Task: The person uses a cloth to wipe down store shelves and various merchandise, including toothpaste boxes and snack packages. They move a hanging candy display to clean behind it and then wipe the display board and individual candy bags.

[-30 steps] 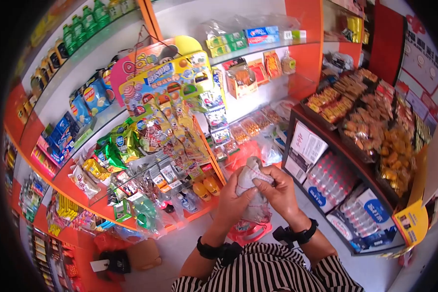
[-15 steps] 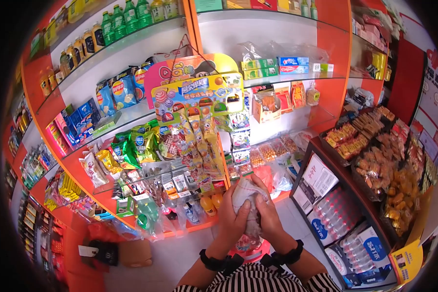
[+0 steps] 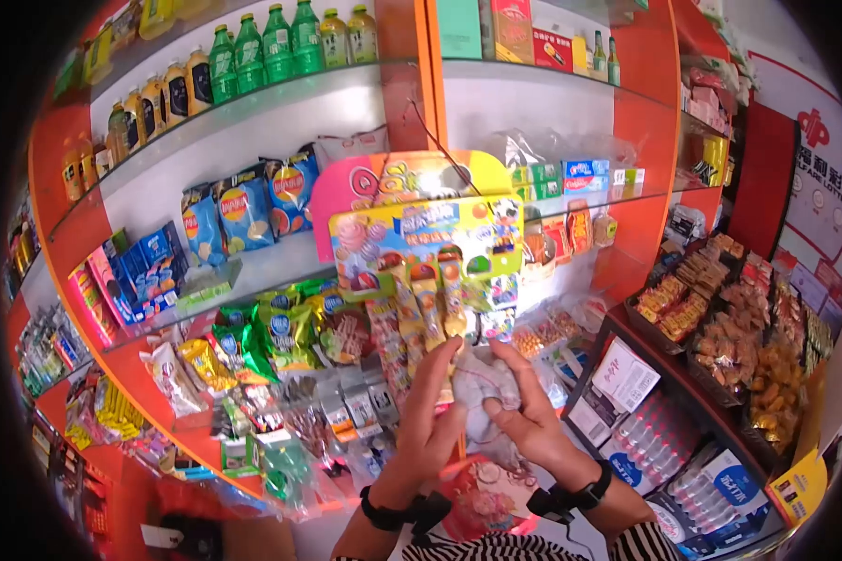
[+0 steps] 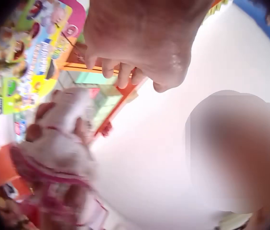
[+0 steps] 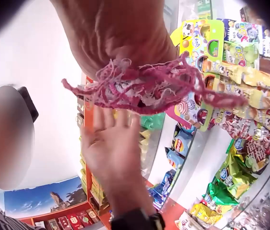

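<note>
In the head view, my right hand (image 3: 538,425) grips a crumpled greyish-white cloth (image 3: 486,388), its thumb pressed across the front. My left hand (image 3: 430,411) is beside the cloth's left side with fingers straight. Seen from the right wrist, that left hand (image 5: 115,151) shows an open palm with nothing in it. The cloth's frayed pink edge (image 5: 144,91) hangs below the right hand there. In the left wrist view, right-hand fingers wrap round the cloth (image 4: 60,153), which has a pink band, while the left hand (image 4: 139,43) is above and apart from it.
A hanging candy display (image 3: 426,248) stands just beyond the hands, before glass shelves (image 3: 281,309) of snacks and bottles. To the right is a dark counter (image 3: 678,383) with trays of packaged food and bottled water packs beneath. A red round object (image 3: 482,500) is below the hands.
Both hands gripped the cloth before; now the left hand's fingers have straightened and come away from it while the right keeps hold. The head view has tilted up and swung left.
</note>
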The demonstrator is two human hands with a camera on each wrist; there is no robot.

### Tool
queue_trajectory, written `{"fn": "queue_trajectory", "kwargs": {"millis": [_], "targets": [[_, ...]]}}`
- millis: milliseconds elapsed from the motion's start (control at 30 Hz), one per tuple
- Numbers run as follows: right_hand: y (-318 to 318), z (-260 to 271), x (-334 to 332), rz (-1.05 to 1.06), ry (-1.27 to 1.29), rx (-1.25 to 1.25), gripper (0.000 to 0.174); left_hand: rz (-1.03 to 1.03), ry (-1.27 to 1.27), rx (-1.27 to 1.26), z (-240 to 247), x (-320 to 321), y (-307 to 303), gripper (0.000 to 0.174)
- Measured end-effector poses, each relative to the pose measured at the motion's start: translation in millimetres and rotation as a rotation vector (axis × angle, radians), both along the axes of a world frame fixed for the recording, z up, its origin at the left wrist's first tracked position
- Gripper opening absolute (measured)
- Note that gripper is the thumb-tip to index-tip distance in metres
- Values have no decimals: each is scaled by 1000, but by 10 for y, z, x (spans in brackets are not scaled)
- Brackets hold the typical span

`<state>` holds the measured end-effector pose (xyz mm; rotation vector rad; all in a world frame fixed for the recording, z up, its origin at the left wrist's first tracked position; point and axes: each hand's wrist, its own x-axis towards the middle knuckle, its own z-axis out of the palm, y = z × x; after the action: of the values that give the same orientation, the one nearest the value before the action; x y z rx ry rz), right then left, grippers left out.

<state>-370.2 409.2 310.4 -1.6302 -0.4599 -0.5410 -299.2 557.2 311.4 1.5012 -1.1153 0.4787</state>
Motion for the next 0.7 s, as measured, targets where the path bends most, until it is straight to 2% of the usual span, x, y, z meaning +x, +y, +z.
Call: {"fn": "queue_trajectory", "kwargs": {"millis": [67,100,133,200,333,400,500,633,700], "targets": [[89,65,174,-144,-34,-52,66,-119,86,-25,366,68,349,52],[184,130,248,-125,-23,77,68,-157,224,52,595,-44,529,50],[259,176,321,-133,-23,76,68,-195,367,130,767,-116,695,48],[402,245,444,-327,-131,-63,70,-259,384,105,822,99,903,47],[815,299,648,-264,-41,59,71,-467,450,-14,908,254,1351,44],[936,216,767,-297,-40,-10,69,-555,457,-91,967,358,1564,43],[1176,142,951,-264,103,213,65,-672,427,-211,1074,543,1841,42],[1344,113,1155,-250,117,163,63,-855,332,-368,1214,700,2069,42],[1426,126,1217,-221,180,252,63,-982,253,-418,1324,726,2081,42]]}}
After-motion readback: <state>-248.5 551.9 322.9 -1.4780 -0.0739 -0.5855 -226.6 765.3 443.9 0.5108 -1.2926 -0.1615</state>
